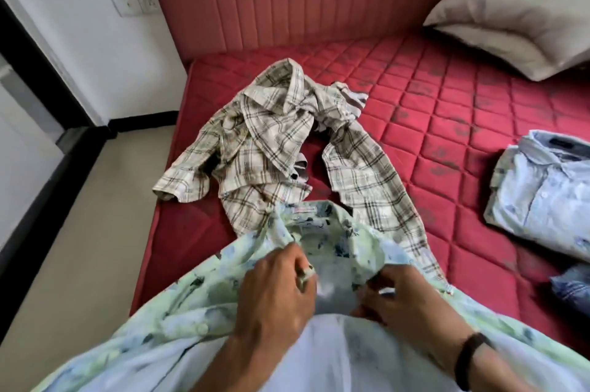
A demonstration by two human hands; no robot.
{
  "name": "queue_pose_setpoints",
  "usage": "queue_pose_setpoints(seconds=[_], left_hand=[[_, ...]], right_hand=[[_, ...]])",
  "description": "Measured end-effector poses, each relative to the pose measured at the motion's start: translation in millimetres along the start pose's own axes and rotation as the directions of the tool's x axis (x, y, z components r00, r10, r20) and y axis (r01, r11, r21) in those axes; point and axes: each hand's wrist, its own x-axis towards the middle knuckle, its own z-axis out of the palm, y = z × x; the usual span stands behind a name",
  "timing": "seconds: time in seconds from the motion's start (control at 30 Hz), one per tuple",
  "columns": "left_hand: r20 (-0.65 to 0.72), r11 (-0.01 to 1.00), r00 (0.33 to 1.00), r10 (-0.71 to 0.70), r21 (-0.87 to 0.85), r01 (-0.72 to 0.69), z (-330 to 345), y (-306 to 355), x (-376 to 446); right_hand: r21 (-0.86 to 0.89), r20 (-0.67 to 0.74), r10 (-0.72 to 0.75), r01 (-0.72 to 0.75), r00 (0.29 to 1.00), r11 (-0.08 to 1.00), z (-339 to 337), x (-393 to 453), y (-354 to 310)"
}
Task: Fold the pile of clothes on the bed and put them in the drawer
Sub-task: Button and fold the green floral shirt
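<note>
- If the hands pull unevenly, the green flowered shirt could twist, and the fold would come out crooked. That is only my guess.
- The shirt is thin and floppy, so a loose pinch could let the collar slip and drop.
- The shirt hangs over the bed edge at 6 o'clock, so much of it could slide to the floor.
- The left hand has its grip curled and pinches the shirt front just below the collar.
- The right hand also has its grip curled and pinches the other side of the shirt front. The hands are near each other.
- The plaid shirt lies rumpled and not folded at 12 o'clock, touching the green shirt.
- A folded light blue shirt rests at 3 o'clock, well apart from the plaid one.
- A dark blue cloth peeks in at 4 o'clock.
- No drawer is in view.
</note>
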Motion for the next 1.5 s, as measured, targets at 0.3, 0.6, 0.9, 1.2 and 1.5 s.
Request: queue_pose_setpoints(seconds=[0.3, 0.6, 0.9, 1.2, 1.5], left_hand=[[0.289, 0.996, 0.955, -0.058, -0.048, 0.075, 30.5, -13.2, 30.1], [0.179, 0.999, 0.983, 0.037, -0.011, -0.036, 22.9, 2.9, 6.6], [0.177, 0.693, 0.973, -0.148, -0.683, 0.23, 1.9, 27.9, 70.6], [0.395, 0.254, 0.813, -0.427, -0.811, 0.527, 67.2, 3.3, 41.3], [0.363, 0.211, 0.861, -0.356, -0.866, 0.452, 69.5, -4.2, 38.5]], right_hand=[[0.178, 0.056, -0.094, 0.082, 0.994, 0.981, 20.4, 27.4, 29.2], [0.525, 0.156, 0.002, -0.085, 0.988, 0.847, 16.8, 18.7, 26.1], [0.673, -0.057, -0.044, 0.071, 0.997, 0.736, 10.3, 53.5, -29.7], [0.45, -0.168, -0.092, 0.159, 0.982, 0.879, 41.2, 68.3, 20.1], [0.494, -0.125, -0.15, 0.192, 0.981, 0.848, 40.2, 72.6, 29.6]])
